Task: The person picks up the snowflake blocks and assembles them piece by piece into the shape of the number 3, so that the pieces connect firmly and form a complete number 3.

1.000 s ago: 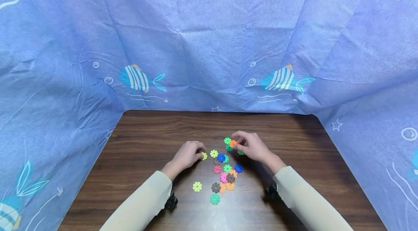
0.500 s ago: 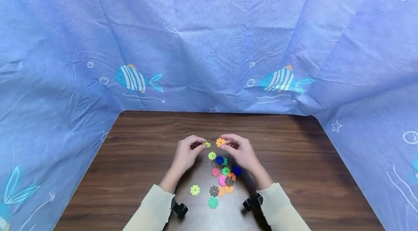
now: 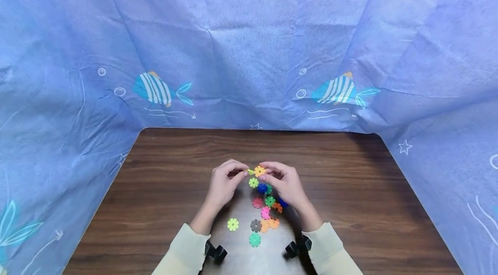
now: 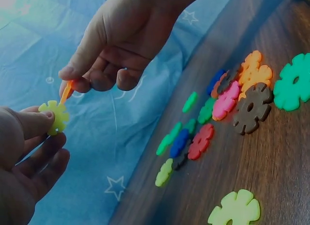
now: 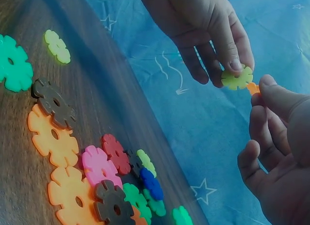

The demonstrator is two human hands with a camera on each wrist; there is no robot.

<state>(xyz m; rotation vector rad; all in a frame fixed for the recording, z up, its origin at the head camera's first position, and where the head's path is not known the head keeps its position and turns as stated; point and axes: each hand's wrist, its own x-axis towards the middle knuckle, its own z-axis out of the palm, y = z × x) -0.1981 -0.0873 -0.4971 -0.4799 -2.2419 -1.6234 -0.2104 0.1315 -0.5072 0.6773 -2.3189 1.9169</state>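
My left hand pinches a yellow-green notched disc between thumb and fingertips, above the table. Facing it, my right hand pinches an orange notched disc by its edge. The two discs meet edge to edge, set at an angle to each other. In the left wrist view the orange disc appears edge-on; whether its slot sits in the other's slot I cannot tell. Below the hands lie a loose yellow-green disc and a blue disc.
Several more notched discs are strewn toward me, among them a red disc, a pink disc, a brown disc and a green disc. One yellow-green disc lies apart at the left. A blue fish-print cloth surrounds the wooden table.
Both hands have lifted their discs off the table. The right hand has come leftward with the orange disc, the left slightly rightward, until the two discs meet.
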